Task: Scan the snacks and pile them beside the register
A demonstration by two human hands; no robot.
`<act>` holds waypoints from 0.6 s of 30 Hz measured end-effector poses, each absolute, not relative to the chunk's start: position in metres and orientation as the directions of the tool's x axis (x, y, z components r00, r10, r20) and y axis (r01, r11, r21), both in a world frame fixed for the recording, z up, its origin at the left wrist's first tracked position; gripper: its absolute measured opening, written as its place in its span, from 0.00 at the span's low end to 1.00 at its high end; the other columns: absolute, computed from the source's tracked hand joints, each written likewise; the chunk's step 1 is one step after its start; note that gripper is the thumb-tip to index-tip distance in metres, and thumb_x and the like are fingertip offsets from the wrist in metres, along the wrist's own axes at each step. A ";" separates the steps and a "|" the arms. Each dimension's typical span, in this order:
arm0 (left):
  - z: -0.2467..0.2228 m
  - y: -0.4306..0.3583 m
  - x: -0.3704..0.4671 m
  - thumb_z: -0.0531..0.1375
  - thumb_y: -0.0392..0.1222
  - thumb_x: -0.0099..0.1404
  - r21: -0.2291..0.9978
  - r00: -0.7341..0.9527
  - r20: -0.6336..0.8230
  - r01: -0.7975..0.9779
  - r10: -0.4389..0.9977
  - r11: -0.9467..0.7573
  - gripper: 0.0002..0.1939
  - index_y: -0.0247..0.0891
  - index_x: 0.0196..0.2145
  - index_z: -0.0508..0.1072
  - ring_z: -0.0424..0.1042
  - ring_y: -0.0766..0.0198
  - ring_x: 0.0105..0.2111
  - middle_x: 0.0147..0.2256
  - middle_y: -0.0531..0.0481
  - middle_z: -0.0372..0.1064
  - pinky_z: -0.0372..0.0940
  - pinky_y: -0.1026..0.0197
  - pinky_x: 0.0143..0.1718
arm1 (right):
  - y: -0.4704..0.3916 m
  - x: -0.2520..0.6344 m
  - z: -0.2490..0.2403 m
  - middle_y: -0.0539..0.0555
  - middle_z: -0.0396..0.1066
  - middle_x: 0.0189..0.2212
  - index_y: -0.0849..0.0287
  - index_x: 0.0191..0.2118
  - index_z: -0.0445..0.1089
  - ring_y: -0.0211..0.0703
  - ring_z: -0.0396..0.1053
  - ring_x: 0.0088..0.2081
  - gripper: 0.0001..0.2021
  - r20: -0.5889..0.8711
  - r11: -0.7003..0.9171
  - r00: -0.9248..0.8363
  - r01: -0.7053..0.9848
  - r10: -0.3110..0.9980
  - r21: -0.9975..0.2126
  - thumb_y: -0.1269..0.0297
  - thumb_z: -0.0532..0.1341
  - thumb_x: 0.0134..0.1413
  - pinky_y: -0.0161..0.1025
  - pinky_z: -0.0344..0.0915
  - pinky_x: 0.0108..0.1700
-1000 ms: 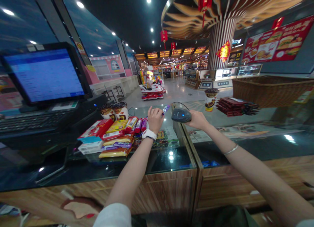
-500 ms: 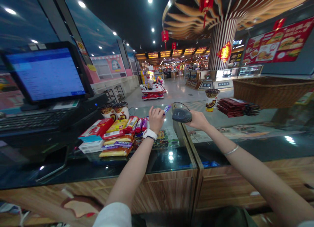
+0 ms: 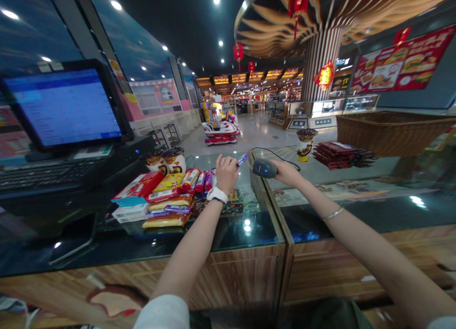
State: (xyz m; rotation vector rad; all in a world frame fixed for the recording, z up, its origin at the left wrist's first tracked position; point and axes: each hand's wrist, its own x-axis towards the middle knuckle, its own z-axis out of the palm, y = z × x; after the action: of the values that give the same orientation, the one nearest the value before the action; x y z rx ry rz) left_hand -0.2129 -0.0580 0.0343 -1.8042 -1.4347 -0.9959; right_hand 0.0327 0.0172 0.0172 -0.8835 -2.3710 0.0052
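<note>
Over the glass counter, my left hand [image 3: 226, 173] grips a small purple packet [image 3: 242, 159] that points up to the right. Facing it, my right hand [image 3: 288, 173] is wrapped round a dark handheld scanner [image 3: 264, 168] with a small blue light. A gap separates the packet from the scanner head. Left of my left hand lie purple and red wrapped bars [image 3: 200, 182], yellow packets [image 3: 167, 220] and a red box [image 3: 140, 186]. Two patterned cups [image 3: 174, 161] stand behind them.
At the left are a monitor [image 3: 66, 108], a keyboard [image 3: 46, 177] and a phone-like dark device [image 3: 75, 239]. On the right stand a cup [image 3: 305, 146], stacked dark red packets [image 3: 338, 154] and a wicker basket [image 3: 392, 132]. The scanner's cable loops behind my right hand.
The scanner has tilted and shifted slightly right, and its blue light now shows. More of its cable is visible. My left hand keeps the packet in nearly the same place.
</note>
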 end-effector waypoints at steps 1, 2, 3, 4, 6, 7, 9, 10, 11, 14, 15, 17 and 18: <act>0.034 -0.058 -0.212 0.60 0.33 0.62 -0.007 0.122 0.852 0.975 0.510 -0.223 0.05 0.43 0.32 0.69 0.70 0.55 0.41 0.34 0.49 0.71 0.54 0.43 0.63 | 0.020 0.034 0.016 0.60 0.74 0.48 0.58 0.50 0.68 0.53 0.71 0.50 0.18 0.530 0.776 -0.601 0.598 0.598 -0.199 0.71 0.60 0.51 0.44 0.66 0.49; 0.034 -0.058 -0.212 0.60 0.33 0.62 -0.004 0.122 0.851 0.974 0.511 -0.226 0.05 0.43 0.32 0.69 0.70 0.55 0.41 0.34 0.49 0.71 0.54 0.43 0.63 | 0.022 0.034 0.014 0.61 0.74 0.48 0.59 0.49 0.67 0.54 0.71 0.50 0.18 0.523 0.770 -0.599 0.607 0.607 -0.197 0.71 0.60 0.50 0.45 0.65 0.49; 0.034 -0.058 -0.211 0.60 0.33 0.62 -0.004 0.122 0.851 0.974 0.510 -0.226 0.05 0.43 0.32 0.69 0.70 0.55 0.41 0.34 0.50 0.71 0.55 0.44 0.63 | 0.024 0.035 0.013 0.62 0.73 0.47 0.60 0.49 0.66 0.55 0.70 0.50 0.19 0.512 0.757 -0.592 0.623 0.622 -0.198 0.71 0.60 0.49 0.46 0.65 0.49; 0.034 -0.059 -0.211 0.60 0.33 0.62 -0.006 0.124 0.851 0.974 0.510 -0.226 0.05 0.43 0.32 0.69 0.70 0.55 0.41 0.34 0.50 0.71 0.55 0.44 0.63 | 0.026 0.036 0.011 0.62 0.72 0.47 0.60 0.49 0.65 0.56 0.70 0.50 0.20 0.499 0.740 -0.583 0.642 0.641 -0.201 0.72 0.60 0.48 0.47 0.65 0.48; 0.034 -0.059 -0.209 0.60 0.34 0.63 -0.011 0.130 0.849 0.973 0.512 -0.229 0.05 0.43 0.32 0.69 0.71 0.56 0.41 0.34 0.50 0.71 0.55 0.44 0.63 | 0.030 0.037 0.007 0.63 0.71 0.48 0.60 0.50 0.63 0.58 0.69 0.51 0.22 0.473 0.710 -0.567 0.674 0.675 -0.204 0.73 0.59 0.45 0.48 0.64 0.47; 0.034 -0.059 -0.209 0.60 0.33 0.63 -0.013 0.135 0.848 0.972 0.513 -0.234 0.05 0.43 0.33 0.69 0.71 0.56 0.41 0.34 0.50 0.71 0.55 0.45 0.63 | 0.032 0.037 0.004 0.64 0.70 0.48 0.60 0.50 0.62 0.58 0.68 0.51 0.23 0.461 0.699 -0.563 0.686 0.686 -0.203 0.74 0.59 0.44 0.48 0.64 0.47; 0.033 -0.058 -0.208 0.60 0.33 0.63 -0.014 0.144 0.845 0.969 0.516 -0.247 0.05 0.43 0.33 0.69 0.71 0.56 0.42 0.34 0.50 0.71 0.55 0.45 0.63 | 0.036 0.039 -0.002 0.64 0.69 0.49 0.60 0.51 0.61 0.58 0.67 0.52 0.24 0.441 0.696 -0.572 0.691 0.691 -0.195 0.75 0.58 0.43 0.48 0.63 0.47; 0.033 -0.058 -0.207 0.60 0.33 0.63 -0.013 0.147 0.843 0.967 0.517 -0.254 0.05 0.43 0.33 0.70 0.71 0.56 0.42 0.34 0.50 0.71 0.55 0.45 0.63 | 0.038 0.040 -0.004 0.63 0.68 0.49 0.60 0.51 0.61 0.57 0.67 0.51 0.24 0.431 0.699 -0.582 0.689 0.690 -0.190 0.75 0.58 0.43 0.48 0.63 0.47; 0.033 -0.058 -0.207 0.60 0.33 0.63 -0.011 0.150 0.842 0.965 0.519 -0.261 0.05 0.43 0.33 0.70 0.71 0.56 0.42 0.35 0.50 0.71 0.55 0.44 0.63 | 0.040 0.040 -0.007 0.63 0.68 0.49 0.60 0.51 0.61 0.56 0.67 0.51 0.24 0.421 0.702 -0.590 0.687 0.689 -0.186 0.75 0.58 0.43 0.47 0.63 0.47; 0.032 -0.059 -0.205 0.60 0.33 0.63 -0.011 0.164 0.835 0.959 0.525 -0.283 0.05 0.43 0.34 0.70 0.71 0.56 0.42 0.35 0.50 0.72 0.55 0.44 0.63 | 0.046 0.042 -0.014 0.62 0.68 0.48 0.60 0.50 0.62 0.55 0.67 0.50 0.24 0.404 0.702 -0.601 0.692 0.690 -0.170 0.76 0.58 0.43 0.46 0.63 0.46; 0.032 -0.059 -0.204 0.60 0.33 0.63 -0.014 0.172 0.833 0.957 0.526 -0.291 0.05 0.43 0.34 0.70 0.71 0.56 0.42 0.35 0.50 0.72 0.56 0.44 0.63 | 0.047 0.043 -0.015 0.62 0.68 0.48 0.59 0.50 0.62 0.55 0.67 0.50 0.24 0.402 0.699 -0.600 0.697 0.692 -0.164 0.76 0.59 0.43 0.46 0.63 0.46; 0.032 -0.059 -0.202 0.60 0.33 0.63 -0.022 0.188 0.829 0.952 0.527 -0.305 0.05 0.43 0.34 0.70 0.71 0.57 0.42 0.35 0.51 0.72 0.56 0.44 0.63 | 0.049 0.044 -0.017 0.61 0.69 0.46 0.59 0.49 0.62 0.56 0.68 0.49 0.22 0.395 0.690 -0.596 0.708 0.699 -0.153 0.75 0.59 0.44 0.45 0.62 0.45; 0.032 -0.060 -0.201 0.60 0.33 0.63 -0.026 0.195 0.827 0.950 0.527 -0.312 0.06 0.43 0.34 0.70 0.71 0.57 0.42 0.35 0.51 0.72 0.56 0.44 0.63 | 0.050 0.044 -0.018 0.61 0.69 0.46 0.59 0.49 0.63 0.56 0.68 0.49 0.22 0.389 0.686 -0.596 0.712 0.702 -0.148 0.74 0.60 0.44 0.45 0.62 0.45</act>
State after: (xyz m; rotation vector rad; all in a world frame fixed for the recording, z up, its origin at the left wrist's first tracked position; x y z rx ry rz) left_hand -0.2014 -0.0596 0.0323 -1.9245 -1.3738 -0.9968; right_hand 0.0436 0.0501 -0.0179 -1.0988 -2.4799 -0.0315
